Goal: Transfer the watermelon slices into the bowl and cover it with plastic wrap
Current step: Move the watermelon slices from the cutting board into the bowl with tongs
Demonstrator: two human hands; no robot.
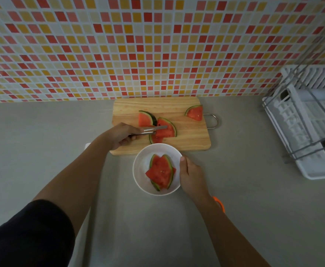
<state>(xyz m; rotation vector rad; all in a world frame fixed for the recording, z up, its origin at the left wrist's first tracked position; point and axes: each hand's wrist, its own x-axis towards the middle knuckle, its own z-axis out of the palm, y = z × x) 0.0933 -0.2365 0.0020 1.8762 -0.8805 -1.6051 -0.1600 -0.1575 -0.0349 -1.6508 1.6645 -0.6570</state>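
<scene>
**Mia:** Where is the watermelon?

**Tom:** Some of it is in the white bowl [139, 170]. A few red bowl slices [160, 173] lie in a pile inside it, with the green skin on. The bowl sits on the grey surface [42, 132], just in front of the wooden board [157, 105].

**Mia:** And on the board?

**Tom:** More pieces. A far slice [195, 112] lies alone near the back right corner, close to the board's metal handle [212, 121]. Three more are bunched near the front left. There is a back slice [145, 119], a middle slice [167, 130] and a front slice [155, 139] tucked partly under the middle one.

**Mia:** What is the person doing?

**Tom:** The left hand [122, 134] has its grip curled tight round some metal tongs [150, 130]. The tongs reach out to the middle slice. One arm with little teeth lies across the top of it, and the other arm is at its near edge. I can't quite tell if that slice is off the board or resting on it.

**Mia:** And the other hand?

**Tom:** The right hand [189, 174] has its grip on the right side of the bowl. The thumb is on the rim, and the fingers go down the outside where I can't see them.

**Mia:** What else is around?

**Tom:** A white dish rack [302, 122] stands on the surface, well off to the right, with a pale roll [315, 92] lying in it. Something orange [218, 204] peeks out beside the right wrist. Behind it all is a wall [157, 45] of small red, orange and yellow tiles.
</scene>
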